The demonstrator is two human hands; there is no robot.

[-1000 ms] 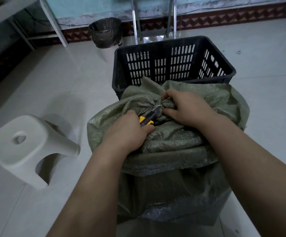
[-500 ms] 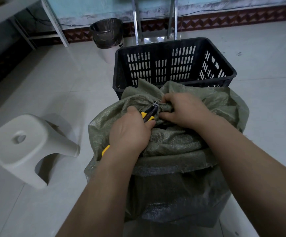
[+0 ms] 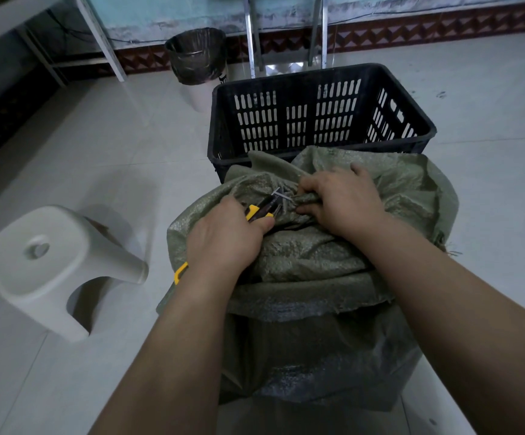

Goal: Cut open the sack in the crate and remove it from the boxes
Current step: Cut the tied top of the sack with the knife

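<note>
Left hand (image 3: pixel 223 237) was wrapped tight round a yellow-handled cutter (image 3: pixel 262 210), dark nose aimed up at the bunched neck of the green woven sack (image 3: pixel 311 255); the yellow tail end of the handle poked out just past my wrist. Right hand (image 3: pixel 343 202) was gripping that gathered neck, fingers and thumb curled into the folds just beside the pale tie (image 3: pixel 279 193); cutter tip sat right at the tie, couldn't tell if it was actually biting. The sack sat straight in front of me on the floor, slack cloth flopped over its own sides; whatever it stood in was hidden under the cloth and my forearms, which blocked a fair chunk of the view. A black slotted crate (image 3: pixel 317 73) stood right behind it, its near rim covered by the sack's top; a white plastic stool (image 3: pixel 57 268) was off to the left on the pale tiles; further back by the wall were a bin (image 3: pixel 197 54) with a dark liner, some metal legs (image 3: pixel 251 36) and a table leg (image 3: pixel 101 36).
</note>
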